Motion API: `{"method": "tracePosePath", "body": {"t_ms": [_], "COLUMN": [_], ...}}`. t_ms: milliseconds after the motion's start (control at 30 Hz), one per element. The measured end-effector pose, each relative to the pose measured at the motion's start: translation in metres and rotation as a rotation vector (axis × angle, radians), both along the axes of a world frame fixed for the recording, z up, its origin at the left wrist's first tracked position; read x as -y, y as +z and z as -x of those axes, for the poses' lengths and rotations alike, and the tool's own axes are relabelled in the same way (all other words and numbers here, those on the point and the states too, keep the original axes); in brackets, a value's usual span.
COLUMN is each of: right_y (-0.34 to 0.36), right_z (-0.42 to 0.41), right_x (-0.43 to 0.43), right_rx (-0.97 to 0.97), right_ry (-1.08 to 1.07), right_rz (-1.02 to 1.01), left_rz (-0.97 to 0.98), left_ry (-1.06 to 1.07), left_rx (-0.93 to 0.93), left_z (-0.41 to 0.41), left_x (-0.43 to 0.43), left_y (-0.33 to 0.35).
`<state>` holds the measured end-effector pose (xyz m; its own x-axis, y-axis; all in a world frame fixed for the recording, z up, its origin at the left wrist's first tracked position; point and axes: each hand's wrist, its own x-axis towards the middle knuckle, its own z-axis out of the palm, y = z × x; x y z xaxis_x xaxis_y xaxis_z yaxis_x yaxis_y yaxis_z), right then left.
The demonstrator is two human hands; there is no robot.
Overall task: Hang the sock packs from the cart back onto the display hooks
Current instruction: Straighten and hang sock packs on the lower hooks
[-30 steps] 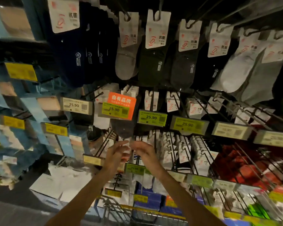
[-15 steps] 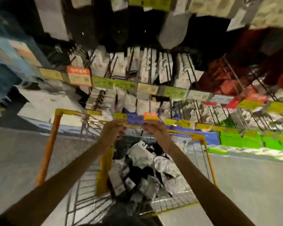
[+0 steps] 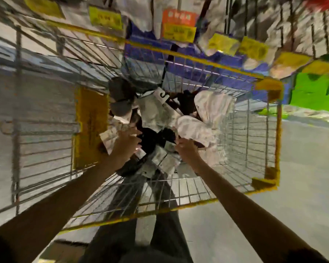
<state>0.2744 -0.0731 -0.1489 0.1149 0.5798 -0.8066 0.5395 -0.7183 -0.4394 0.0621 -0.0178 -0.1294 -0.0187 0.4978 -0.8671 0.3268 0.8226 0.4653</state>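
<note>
Reaching both hands into the cart [image 3: 254, 139] of sock packs [image 3: 160, 114]

I am looking straight down into a wire cart with yellow rims, and the whole view is smeared by blur. My left hand [image 3: 126, 144] and right hand [image 3: 186, 151] are both down inside it. They are apart, with a patch of dark fabric between them.

The sock packs lie in a loose heap on the cart's bottom, under my fingers and spreading ahead of them. My left hand's fingers are bent over black socks [image 3: 150, 139], and a white card [image 3: 109, 137] sits just to its left. My right hand shows its knuckles, with its fingers curled down into the heap. White socks [image 3: 194, 128] touch it just ahead, and more carded packs lie between my two wrists. Because of the blur, I cannot tell whether either hand actually grips a pack or only rests on the heap.

Ahead of my left hand, grey socks [image 3: 120, 97] lie at the far edge of the heap. Left of that hand, a yellow panel [image 3: 89, 126] covers part of the cart's side wall.

Well ahead of both hands, past the cart's far rim, yellow price tags [image 3: 104, 18] and one orange tag [image 3: 179, 18] hang along the display, with blue packs [image 3: 207, 63] below them. Far to the right of my right hand is a green box [image 3: 311, 90], with grey floor [image 3: 302, 168] nearer to me. Between my forearms, my dark trousers [image 3: 160, 238] show below the cart's near wall.
</note>
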Motion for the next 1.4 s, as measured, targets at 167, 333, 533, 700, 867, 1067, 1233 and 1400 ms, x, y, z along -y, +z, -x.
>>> {"method": "tracePosePath", "body": {"t_ms": [167, 333, 533, 700, 867, 1067, 1233, 1400], "right_y": [-0.064, -0.107, -0.131, -0.139, -0.115, -0.064, -0.035, -0.017], "right_z": [0.009, 0.027, 0.052, 0.061, 0.057, 0.048, 0.053, 0.063], "right_x": [-0.028, -0.057, -0.092, -0.102, -0.079, -0.032, -0.003, 0.008], "right_rx": [0.055, 0.075, 0.12, 0.136, 0.031, -0.34, -0.358, -0.339], "right_ry": [0.002, 0.084, 0.134, 0.043, -0.17, -0.588, -0.494, -0.09], "right_rz": [-0.184, -0.37, -0.397, -0.332, -0.323, -0.291, -0.309, -0.169], "left_rz": [-0.076, -0.152, -0.107, -0.059, 0.101, 0.196, 0.144, 0.272], "left_ry": [0.047, 0.106, 0.128, 0.12, 0.266, 0.341, 0.3, 0.434], "left_rx": [-0.04, -0.124, -0.098, -0.069, -0.009, 0.131, 0.239, 0.45], "left_z": [-0.022, -0.047, -0.045, -0.028, -0.013, 0.002, 0.006, -0.011], "left_x": [-0.003, -0.004, -0.017, -0.012, -0.003, 0.006, 0.001, -0.011], "left_y": [-0.065, -0.103, -0.116, -0.12, -0.115, -0.096, -0.088, -0.086]}}
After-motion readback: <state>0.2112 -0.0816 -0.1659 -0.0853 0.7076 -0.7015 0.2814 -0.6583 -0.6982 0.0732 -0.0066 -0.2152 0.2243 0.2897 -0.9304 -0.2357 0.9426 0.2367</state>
